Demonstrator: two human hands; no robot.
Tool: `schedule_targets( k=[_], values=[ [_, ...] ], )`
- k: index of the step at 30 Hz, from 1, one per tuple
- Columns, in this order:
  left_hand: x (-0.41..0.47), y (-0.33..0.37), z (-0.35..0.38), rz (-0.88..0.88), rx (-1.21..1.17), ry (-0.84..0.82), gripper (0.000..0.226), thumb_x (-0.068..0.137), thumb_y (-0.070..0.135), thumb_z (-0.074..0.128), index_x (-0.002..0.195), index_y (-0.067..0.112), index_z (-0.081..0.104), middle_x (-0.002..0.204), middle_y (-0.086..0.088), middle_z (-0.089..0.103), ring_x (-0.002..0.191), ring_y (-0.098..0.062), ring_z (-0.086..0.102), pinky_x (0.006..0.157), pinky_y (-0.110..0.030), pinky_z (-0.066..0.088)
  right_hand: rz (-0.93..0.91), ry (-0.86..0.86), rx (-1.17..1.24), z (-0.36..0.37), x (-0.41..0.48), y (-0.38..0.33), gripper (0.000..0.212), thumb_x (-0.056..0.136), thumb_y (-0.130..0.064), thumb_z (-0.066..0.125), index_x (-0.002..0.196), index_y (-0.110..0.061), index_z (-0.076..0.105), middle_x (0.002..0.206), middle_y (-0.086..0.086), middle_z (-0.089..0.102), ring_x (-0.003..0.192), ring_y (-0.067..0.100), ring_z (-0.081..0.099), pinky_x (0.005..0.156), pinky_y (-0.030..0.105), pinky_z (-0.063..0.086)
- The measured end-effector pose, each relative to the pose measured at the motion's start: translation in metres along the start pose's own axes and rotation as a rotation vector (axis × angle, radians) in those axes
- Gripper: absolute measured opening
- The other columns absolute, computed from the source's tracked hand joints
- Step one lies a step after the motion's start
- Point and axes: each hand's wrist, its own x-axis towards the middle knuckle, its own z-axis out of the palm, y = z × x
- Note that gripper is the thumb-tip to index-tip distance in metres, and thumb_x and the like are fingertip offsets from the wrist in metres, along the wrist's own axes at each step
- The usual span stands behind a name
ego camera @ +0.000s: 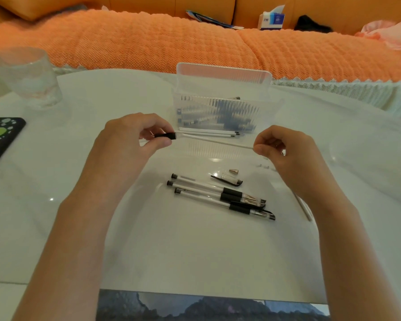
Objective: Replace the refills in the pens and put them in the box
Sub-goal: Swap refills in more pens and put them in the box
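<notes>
Mid-swap, I judge: the left hand [127, 140] pinches the pen [166, 135] in its fingers, the right hand [285, 151] pinches its refill [218, 141] (partly inside), which next needs a straight slide.

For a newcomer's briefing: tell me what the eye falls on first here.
First, the two hands at centre: the left hand grips a pen barrel by its black grip, while the right hand pinches the end of a white refill running between them. Just behind stands the clear box with pens inside. Three pens lie on the white table nearer the person.
</notes>
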Motion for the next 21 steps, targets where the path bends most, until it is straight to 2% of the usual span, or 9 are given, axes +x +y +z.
schedule_targets(
  k=[4, 9, 11, 13, 16, 21],
  values=[
    [0.0, 0.0, -0.001, -0.013, 0.008, -0.033, 0.014, 0.079, 0.017, 0.072, 0.084, 0.029, 0.07, 0.088, 0.007, 0.069, 0.088, -0.013, 0.063, 0.09, -0.041, 0.048, -0.015, 0.008, 0.015, -0.001, 0.0, -0.002, 0.011, 0.087, -0.005, 0.061, 0.083, -0.015, 0.063, 0.078, -0.009, 0.062, 0.068, -0.005, 0.052, 0.066, 0.005, 0.041],
    [-0.002, 0.005, 0.007, -0.015, -0.021, -0.157, 0.015, 0.078, 0.02, 0.074, 0.084, 0.032, 0.071, 0.086, 0.01, 0.07, 0.088, -0.009, 0.064, 0.09, -0.039, 0.049, -0.033, -0.051, 0.089, 0.008, -0.003, -0.012, 0.01, 0.086, -0.008, 0.064, 0.082, -0.017, 0.065, 0.079, -0.012, 0.064, 0.072, -0.007, 0.054, 0.068, 0.004, 0.04],
    [-0.003, 0.008, 0.012, -0.015, -0.026, -0.19, 0.012, 0.079, 0.023, 0.074, 0.086, 0.033, 0.071, 0.085, 0.012, 0.069, 0.087, -0.004, 0.062, 0.089, -0.035, 0.049, -0.051, -0.083, 0.139, 0.012, -0.003, -0.018, 0.007, 0.085, -0.013, 0.067, 0.083, -0.019, 0.068, 0.079, -0.012, 0.067, 0.077, 0.0, 0.06, 0.072, 0.01, 0.045],
    [-0.003, 0.01, 0.015, -0.01, -0.022, -0.197, 0.01, 0.08, 0.026, 0.072, 0.086, 0.034, 0.07, 0.083, 0.014, 0.067, 0.083, 0.0, 0.059, 0.084, -0.028, 0.049, -0.044, -0.121, 0.222, 0.013, -0.003, -0.022, 0.008, 0.085, -0.016, 0.067, 0.089, -0.022, 0.071, 0.08, -0.008, 0.07, 0.077, 0.007, 0.064, 0.077, 0.022, 0.052],
    [-0.003, 0.011, 0.016, -0.012, -0.014, -0.193, 0.008, 0.081, 0.028, 0.071, 0.085, 0.034, 0.069, 0.079, 0.016, 0.064, 0.079, 0.004, 0.055, 0.074, -0.019, 0.044, -0.006, -0.144, 0.319, 0.01, -0.002, -0.021, 0.016, 0.089, -0.018, 0.061, 0.103, -0.018, 0.07, 0.086, -0.005, 0.072, 0.078, 0.009, 0.069, 0.075, 0.026, 0.057],
    [-0.003, 0.012, 0.018, 0.004, -0.037, -0.219, 0.009, 0.081, 0.026, 0.071, 0.085, 0.034, 0.069, 0.078, 0.016, 0.064, 0.073, 0.005, 0.054, 0.069, -0.018, 0.042, 0.025, -0.18, 0.221, 0.013, -0.002, -0.018, 0.012, 0.09, -0.024, 0.06, 0.09, -0.017, 0.07, 0.077, -0.006, 0.071, 0.068, 0.007, 0.066, 0.064, 0.022, 0.055]
  ],
)
